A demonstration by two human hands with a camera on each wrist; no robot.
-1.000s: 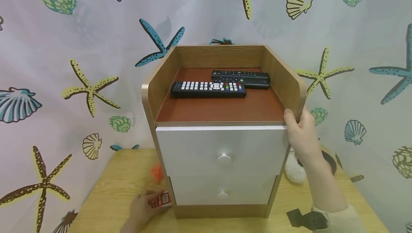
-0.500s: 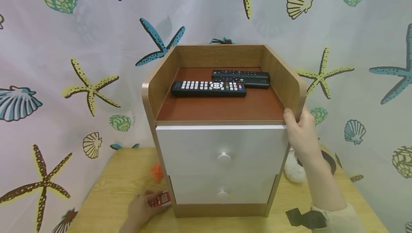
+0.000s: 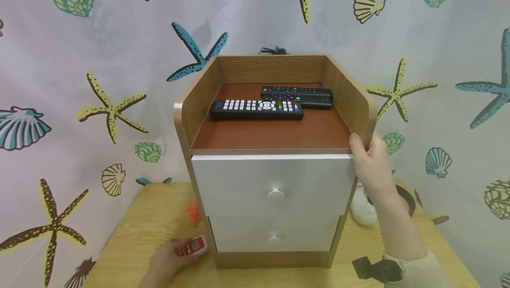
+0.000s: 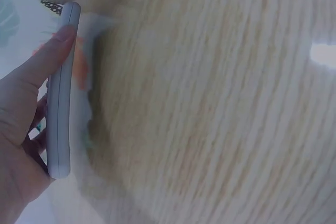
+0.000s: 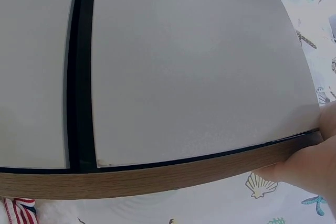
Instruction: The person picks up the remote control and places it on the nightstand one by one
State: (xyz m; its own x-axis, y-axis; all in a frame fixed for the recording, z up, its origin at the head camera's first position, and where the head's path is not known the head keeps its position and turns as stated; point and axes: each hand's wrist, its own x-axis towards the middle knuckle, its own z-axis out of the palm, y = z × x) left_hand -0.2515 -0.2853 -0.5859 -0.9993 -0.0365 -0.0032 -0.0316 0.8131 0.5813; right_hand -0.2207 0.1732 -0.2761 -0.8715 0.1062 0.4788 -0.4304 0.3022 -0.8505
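Observation:
A wooden cabinet with two white drawer fronts stands in the middle of the head view. My right hand grips its right side panel, the thumb on the front edge; the right wrist view shows that hand on the wooden edge. Low on the left, my left hand holds a red-and-white remote control with a small screen, just left of the cabinet's base. Seen edge-on in the left wrist view, the remote control lies between thumb and fingers, slightly above the wooden table.
Black remotes lie on the cabinet's brown top, one with white buttons in front. An orange thing sits left of the cabinet on the table. At the right are a fluffy white thing and a dark round object, partly hidden.
My left hand has moved a little left with the remote control, away from the cabinet's side. The right hand keeps its grip on the cabinet.

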